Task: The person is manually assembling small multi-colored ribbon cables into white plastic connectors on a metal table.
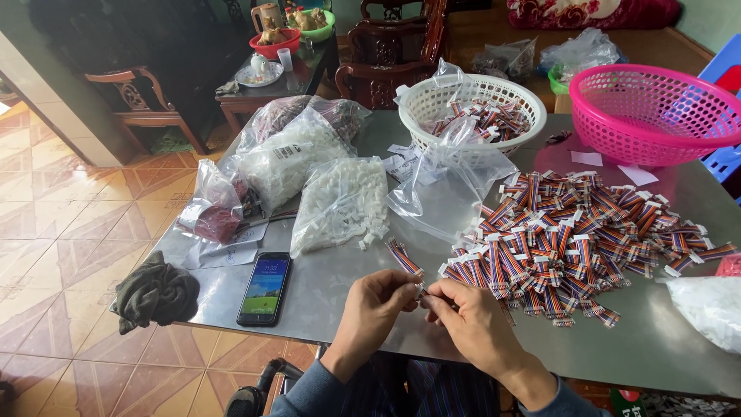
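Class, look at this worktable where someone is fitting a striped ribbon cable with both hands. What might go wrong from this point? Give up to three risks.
1. The phone lies near the table's front edge; an elbow might knock it off.
2. The pile of cables is loose and sprawling, so pieces could tangle or slide away.
3. Small white plugs spill from the open bag and might scatter while the left hand and right hand work on the striped cable.

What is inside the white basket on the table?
The white basket holds striped ribbon-cable pieces with white connectors, like the big pile beside it. A clear plastic bag drapes over its front rim, and how deep the pieces go is hidden.
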